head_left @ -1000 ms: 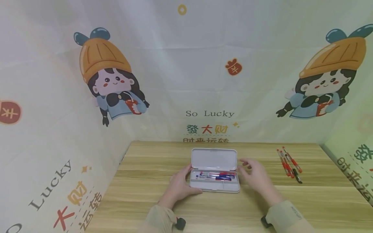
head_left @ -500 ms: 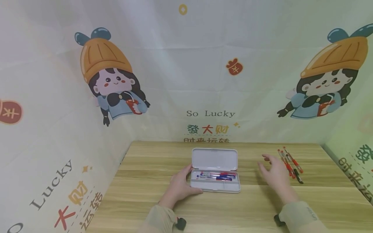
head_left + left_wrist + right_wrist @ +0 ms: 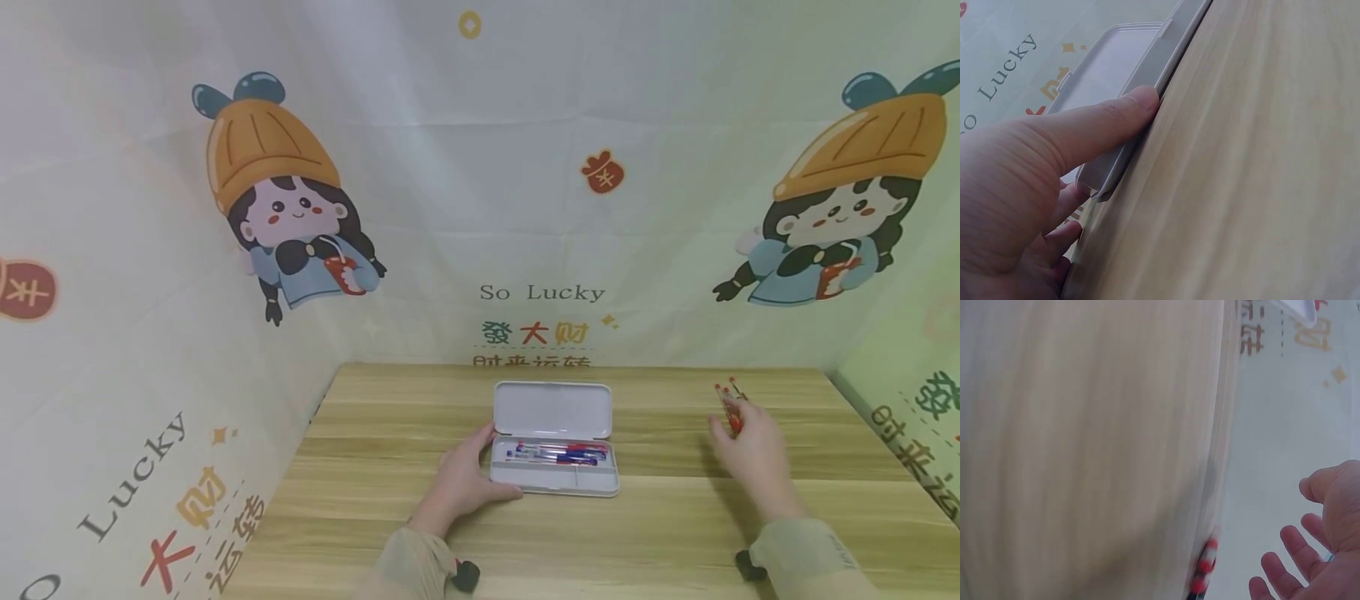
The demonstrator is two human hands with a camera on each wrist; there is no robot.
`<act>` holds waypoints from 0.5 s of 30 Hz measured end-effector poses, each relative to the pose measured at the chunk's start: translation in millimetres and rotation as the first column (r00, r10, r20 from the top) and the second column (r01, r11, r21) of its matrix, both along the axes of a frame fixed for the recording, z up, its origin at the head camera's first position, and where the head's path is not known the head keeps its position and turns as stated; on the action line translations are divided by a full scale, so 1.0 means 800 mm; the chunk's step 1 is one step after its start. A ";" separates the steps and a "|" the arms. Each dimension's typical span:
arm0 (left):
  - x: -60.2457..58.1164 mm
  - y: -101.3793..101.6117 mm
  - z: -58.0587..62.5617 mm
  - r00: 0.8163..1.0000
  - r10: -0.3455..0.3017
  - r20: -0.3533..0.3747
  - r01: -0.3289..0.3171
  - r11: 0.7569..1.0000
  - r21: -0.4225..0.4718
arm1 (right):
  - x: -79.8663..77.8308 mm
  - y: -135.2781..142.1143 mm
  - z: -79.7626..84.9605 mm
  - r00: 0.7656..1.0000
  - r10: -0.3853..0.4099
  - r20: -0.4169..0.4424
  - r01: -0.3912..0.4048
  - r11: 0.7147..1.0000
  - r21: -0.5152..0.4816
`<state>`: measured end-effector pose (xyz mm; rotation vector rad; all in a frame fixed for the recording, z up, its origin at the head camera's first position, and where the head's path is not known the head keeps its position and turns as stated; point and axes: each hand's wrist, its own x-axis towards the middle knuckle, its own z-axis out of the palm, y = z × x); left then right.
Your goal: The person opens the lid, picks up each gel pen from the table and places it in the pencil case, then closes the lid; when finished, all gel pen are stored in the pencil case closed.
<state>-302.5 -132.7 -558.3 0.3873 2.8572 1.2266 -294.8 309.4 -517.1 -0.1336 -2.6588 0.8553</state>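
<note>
A light pencil case (image 3: 540, 477) lies with its lid up on the wooden table, several blue and red pens (image 3: 558, 455) in its long compartment. My left hand (image 3: 465, 477) grips the left end of the case. In the left wrist view, the thumb presses the front wall of the case (image 3: 1163, 56), and the other fingers are behind its end. Over at the right, my right hand (image 3: 756, 450) hovers above several loose red and black pens (image 3: 736, 423), hiding much of them. Its fingers are spread and loosely bent in the right wrist view, holding nothing, beside the pens (image 3: 1203, 572).
Wooden table surface (image 3: 660, 517) lies between the case and the loose pens. A printed cloth (image 3: 420, 217) hangs behind the table and on both sides. Dark wrist devices (image 3: 467, 575) sit at both sleeves.
My right hand has moved right from beside the pencil case to over the loose pens. The left hand has stayed on the case.
</note>
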 end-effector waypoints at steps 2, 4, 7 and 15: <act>0.001 0.000 0.001 1.000 0.002 0.000 -0.002 1.000 0.001 | 0.000 0.008 -0.001 0.999 -0.030 0.012 0.031 0.999 -0.014; 0.001 0.000 0.002 1.000 0.003 -0.001 -0.003 1.000 0.001 | -0.001 0.017 -0.002 0.998 -0.060 0.027 0.060 0.998 -0.017; 0.001 0.000 0.002 1.000 0.003 -0.002 -0.003 1.000 0.002 | -0.004 0.031 -0.004 0.994 -0.097 0.051 0.098 0.995 -0.015; 0.002 0.000 0.002 1.000 0.004 -0.002 -0.004 1.000 0.001 | -0.010 0.055 -0.007 0.972 -0.169 0.166 0.177 0.984 -0.037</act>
